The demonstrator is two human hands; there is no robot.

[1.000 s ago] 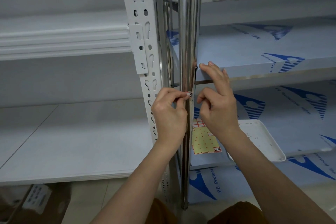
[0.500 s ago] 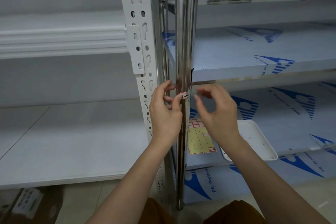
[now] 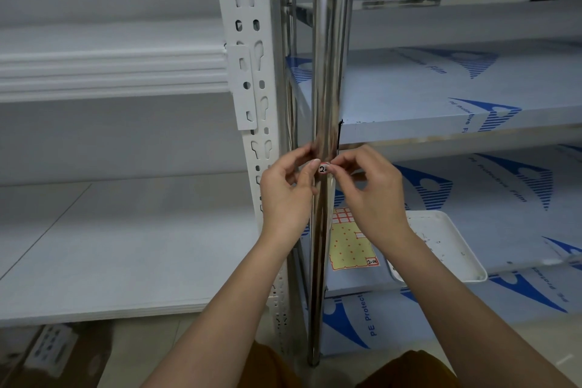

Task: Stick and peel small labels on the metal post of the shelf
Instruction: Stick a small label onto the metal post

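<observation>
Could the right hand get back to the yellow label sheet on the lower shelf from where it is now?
Probably yes. The right hand is at the small label on the steel post, and the label sheet lies just below its wrist on the open shelf, beside the white tray. Nothing covers the sheet.

White tray on film-covered shelf board; cardboard box on floor.

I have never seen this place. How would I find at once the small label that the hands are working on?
Find the shiny metal post at the front of the shelf. Where both hands meet on it sits the small label, white with a red edge and a handwritten "2", between the left hand and the right hand. The other labels lie lower, on the yellow sheet.
</observation>
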